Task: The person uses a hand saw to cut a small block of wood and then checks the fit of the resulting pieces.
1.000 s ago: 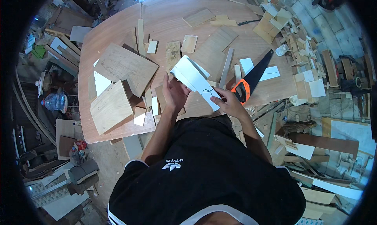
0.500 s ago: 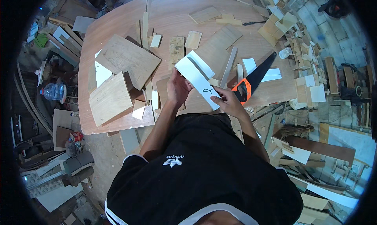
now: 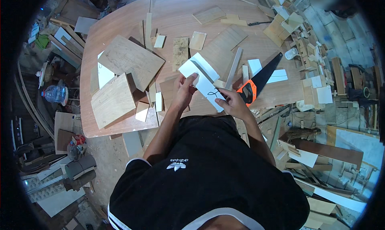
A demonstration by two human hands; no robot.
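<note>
Between my hands is a white board piece [image 3: 205,87] with a raised strip across it near its far end and a black pen mark near the near end. My left hand [image 3: 185,89] grips its left edge, the thumb lying on the white face. My right hand [image 3: 233,103] pinches the near right corner, thumb on top beside the mark. Just right of that hand lies a handsaw [image 3: 249,92] with an orange and black handle and a dark blade pointing away to the right. The fingers under the board are hidden.
Large plywood panels [image 3: 130,61] lie overlapping on the left of the wooden table [image 3: 116,25]. Small offcuts [image 3: 197,40] and a long narrow strip [image 3: 234,68] are scattered beyond my hands. Stacked wood scraps [image 3: 309,53] line the right side, by a clear plastic cup [image 3: 291,53].
My left thumb has moved from beside the board's edge up onto its white face, and that hand now clasps it. My right hand and the saw are nearly still.
</note>
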